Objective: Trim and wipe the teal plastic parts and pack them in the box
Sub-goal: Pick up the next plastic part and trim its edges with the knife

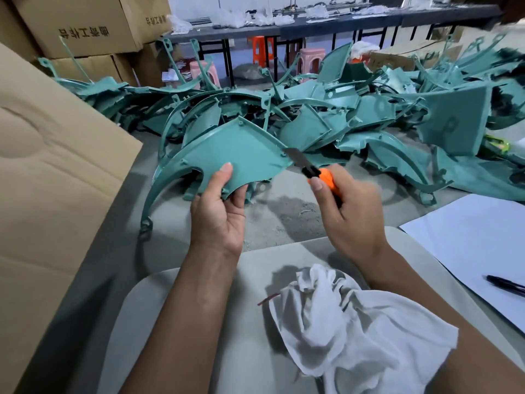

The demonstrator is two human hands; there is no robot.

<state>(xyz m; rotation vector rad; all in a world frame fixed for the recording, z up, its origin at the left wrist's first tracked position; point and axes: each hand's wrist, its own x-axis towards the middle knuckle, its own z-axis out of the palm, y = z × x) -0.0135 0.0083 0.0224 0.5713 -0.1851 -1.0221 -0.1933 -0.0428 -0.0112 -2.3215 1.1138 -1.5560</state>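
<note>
The teal part (227,153) is held up over the floor, its right tip meeting the knife (305,163) blade. The left hand (218,211) pinches its near edge; the right hand (352,211) grips the orange handle — the box (56,155) waits left, the cloth (355,331) near.

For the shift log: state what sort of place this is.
Probably a factory finishing and packing area: a heap of moulded teal plastic parts on the floor, stacked brown cardboard cartons, and long dark worktables behind.

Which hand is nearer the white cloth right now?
Right. The right hand, holding the knife, is above the cloth, its forearm running beside it. The left hand, gripping the teal part, is further off to the left.
</note>
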